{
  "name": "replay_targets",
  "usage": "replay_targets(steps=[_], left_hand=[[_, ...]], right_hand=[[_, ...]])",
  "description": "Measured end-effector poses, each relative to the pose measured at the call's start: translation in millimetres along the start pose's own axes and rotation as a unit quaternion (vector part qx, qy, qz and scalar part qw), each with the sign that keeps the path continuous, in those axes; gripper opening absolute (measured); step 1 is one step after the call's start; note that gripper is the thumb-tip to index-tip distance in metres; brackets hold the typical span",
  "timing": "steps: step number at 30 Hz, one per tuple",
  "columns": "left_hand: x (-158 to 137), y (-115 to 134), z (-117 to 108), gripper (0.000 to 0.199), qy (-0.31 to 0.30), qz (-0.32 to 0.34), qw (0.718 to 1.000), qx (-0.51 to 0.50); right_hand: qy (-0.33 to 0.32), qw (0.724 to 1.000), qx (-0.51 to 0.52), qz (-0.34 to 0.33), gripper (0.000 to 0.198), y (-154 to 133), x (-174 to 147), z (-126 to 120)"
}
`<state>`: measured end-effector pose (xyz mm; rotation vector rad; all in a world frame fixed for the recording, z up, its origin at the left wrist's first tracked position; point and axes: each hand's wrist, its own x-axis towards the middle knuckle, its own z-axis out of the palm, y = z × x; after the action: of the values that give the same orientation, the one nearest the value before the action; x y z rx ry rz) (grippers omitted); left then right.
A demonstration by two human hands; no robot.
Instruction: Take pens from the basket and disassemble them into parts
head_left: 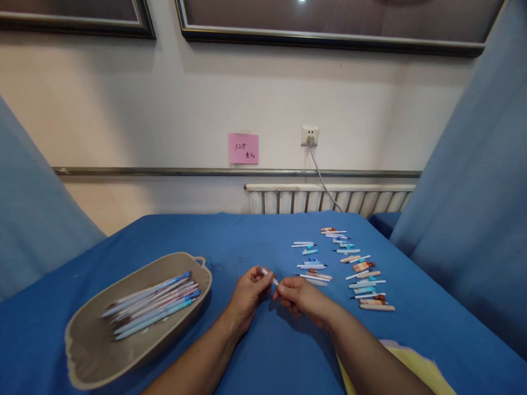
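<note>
A small, slim whitish pen piece [264, 271] is pinched between my two hands above the blue cloth. My left hand [246, 296] has its fingers closed round the upper left part of it. At the lower right end, my right hand [303, 300] grips it with thumb and forefinger. The exact shape of the piece is partly covered by my fingers. To the left lies a beige tray [88, 351] with several whole pens [154, 307] in it. Pen parts, among them light blue barrels [362, 285] and white refills [310, 276], lie in loose groups right of my hands.
A yellow cloth [415, 367] lies partly under my right forearm. The table with its blue cover [185, 230] stands against a wall with a radiator [329, 198] and a cord [323, 178]. Curtains [465, 181] hang at both sides.
</note>
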<state>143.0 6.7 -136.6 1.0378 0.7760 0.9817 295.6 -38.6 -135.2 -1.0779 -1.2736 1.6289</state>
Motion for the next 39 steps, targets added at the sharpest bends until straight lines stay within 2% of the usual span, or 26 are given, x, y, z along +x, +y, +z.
replay_targets(steps=[2, 4, 8, 10, 16, 20, 25, 29, 34, 39], left_hand=[[1.4, -2.4, 0.7, 0.027, 0.034, 0.018, 0.999, 0.017], [0.5, -0.6, 1.4, 0.028, 0.044, 0.026, 0.999, 0.008], [-2.5, 5.9, 0.8, 0.032, -0.009, -0.009, 1.0, -0.02], [-1.8, 6.8, -0.4, 0.029, -0.011, -0.019, 1.0, -0.021], [6.6, 11.1, -5.4, 0.029, 0.108, 0.021, 0.992, -0.055], [8.6, 15.0, -6.1, 0.03, 0.143, 0.027, 0.987, -0.071], [4.6, 12.0, -1.2, 0.03, 0.114, 0.023, 0.992, -0.045], [2.2, 8.4, 2.8, 0.031, 0.084, 0.018, 0.996, -0.019], [6.9, 11.3, -3.7, 0.031, 0.154, 0.034, 0.986, -0.046], [10.1, 12.8, -11.1, 0.011, 0.215, 0.043, 0.97, -0.11]], right_hand=[[-0.002, 1.0, -0.009, 0.005, 0.032, -0.9, -0.1, 1.2], [0.006, 1.0, -0.017, 0.012, 0.03, -1.4, -0.4, 1.7], [0.02, 1.0, -0.012, 0.018, 0.031, -2.3, -1.7, 0.6], [0.017, 1.0, -0.008, 0.017, 0.03, -3.0, -2.3, -0.7], [0.032, 0.998, -0.043, 0.024, 0.02, -2.0, -1.4, -10.4], [0.04, 0.997, -0.058, 0.036, 0.019, -1.1, -1.4, -20.1], [0.089, 0.996, -0.031, 0.012, 0.036, -4.3, -0.9, -17.3], [0.113, 0.993, -0.042, -0.02, 0.03, -5.7, 2.1, -6.0], [0.149, 0.987, -0.052, -0.022, 0.026, -3.4, 4.9, -10.9], [0.184, 0.982, -0.008, -0.027, 0.029, -0.2, 6.2, -23.0]])
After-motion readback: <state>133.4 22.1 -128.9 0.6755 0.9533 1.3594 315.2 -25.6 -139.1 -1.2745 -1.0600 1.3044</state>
